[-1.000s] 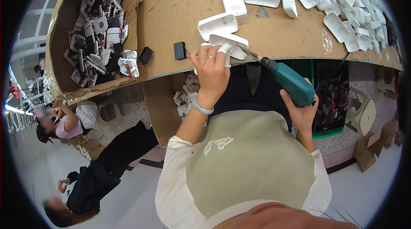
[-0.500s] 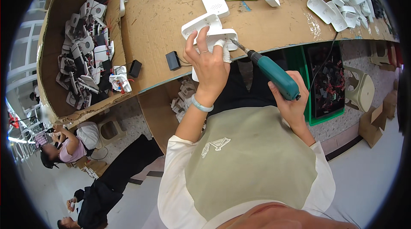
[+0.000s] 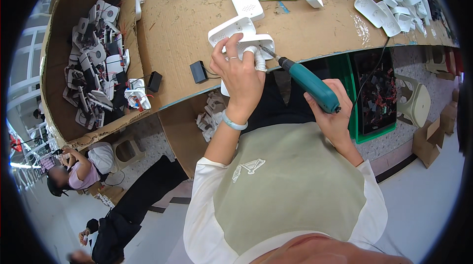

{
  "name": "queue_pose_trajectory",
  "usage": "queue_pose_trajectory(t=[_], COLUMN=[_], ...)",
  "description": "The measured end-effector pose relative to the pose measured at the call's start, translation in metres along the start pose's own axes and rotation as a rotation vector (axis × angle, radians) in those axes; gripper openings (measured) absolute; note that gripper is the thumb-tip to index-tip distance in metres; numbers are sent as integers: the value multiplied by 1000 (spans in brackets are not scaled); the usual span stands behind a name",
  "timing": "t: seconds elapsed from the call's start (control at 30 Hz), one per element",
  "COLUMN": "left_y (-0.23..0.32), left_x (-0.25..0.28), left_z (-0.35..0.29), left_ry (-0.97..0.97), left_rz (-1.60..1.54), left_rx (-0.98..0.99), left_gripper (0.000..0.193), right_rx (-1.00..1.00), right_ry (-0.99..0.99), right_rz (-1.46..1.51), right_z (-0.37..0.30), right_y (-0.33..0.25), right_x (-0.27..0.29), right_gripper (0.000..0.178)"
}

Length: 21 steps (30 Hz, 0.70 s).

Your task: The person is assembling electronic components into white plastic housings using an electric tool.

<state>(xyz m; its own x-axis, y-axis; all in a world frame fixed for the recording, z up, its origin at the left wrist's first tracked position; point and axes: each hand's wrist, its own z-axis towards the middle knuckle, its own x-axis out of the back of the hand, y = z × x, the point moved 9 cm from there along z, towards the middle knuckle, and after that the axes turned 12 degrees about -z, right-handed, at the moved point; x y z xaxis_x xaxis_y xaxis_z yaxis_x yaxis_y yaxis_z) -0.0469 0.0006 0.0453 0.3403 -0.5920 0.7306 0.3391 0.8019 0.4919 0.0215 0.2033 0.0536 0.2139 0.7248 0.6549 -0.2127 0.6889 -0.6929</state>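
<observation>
A teal electric screwdriver (image 3: 311, 85) is gripped by its rear end in my right hand (image 3: 331, 116). Its thin bit reaches inside a white plastic casing (image 3: 266, 42) at the table's front edge. On that casing rest the fingers of my left hand (image 3: 241, 79), holding it steady; two fingertips wear white wraps. Just behind lies another open white casing (image 3: 227, 29), partly covered by my fingers. Left of my hand sits a small black box (image 3: 198, 71) with a thin wire running under the hand. What the bit touches is too small to make out.
A cardboard box (image 3: 69, 138) full of wired white parts stands at the left. More white casings (image 3: 372, 10) are heaped at the far right. Below the table edge, a green crate (image 3: 353, 99) holds a black tray of wired parts. Two people (image 3: 81, 170) are at lower left.
The screwdriver and my right hand have shifted slightly left, so the bit sits further into the casing. My left hand has barely moved.
</observation>
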Motion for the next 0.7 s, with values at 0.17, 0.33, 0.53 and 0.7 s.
queue_pose_trajectory(t=[0.17,0.33,0.53,0.7], left_y=[-2,1,3,6], left_x=[-2,6,5,6], left_z=[5,12,2,-8], left_ry=[7,24,-17,13], left_rz=[4,-20,-50,-81], left_rx=[3,20,50,56], left_gripper=[21,16,21,19], right_rx=[18,-3,-17,-6], right_ry=[-6,-7,9,-2], right_rz=[0,-14,23,1], right_z=[6,12,4,-3], right_y=[0,-7,-11,-9], right_x=[-3,3,7,10], right_gripper=[27,23,23,22])
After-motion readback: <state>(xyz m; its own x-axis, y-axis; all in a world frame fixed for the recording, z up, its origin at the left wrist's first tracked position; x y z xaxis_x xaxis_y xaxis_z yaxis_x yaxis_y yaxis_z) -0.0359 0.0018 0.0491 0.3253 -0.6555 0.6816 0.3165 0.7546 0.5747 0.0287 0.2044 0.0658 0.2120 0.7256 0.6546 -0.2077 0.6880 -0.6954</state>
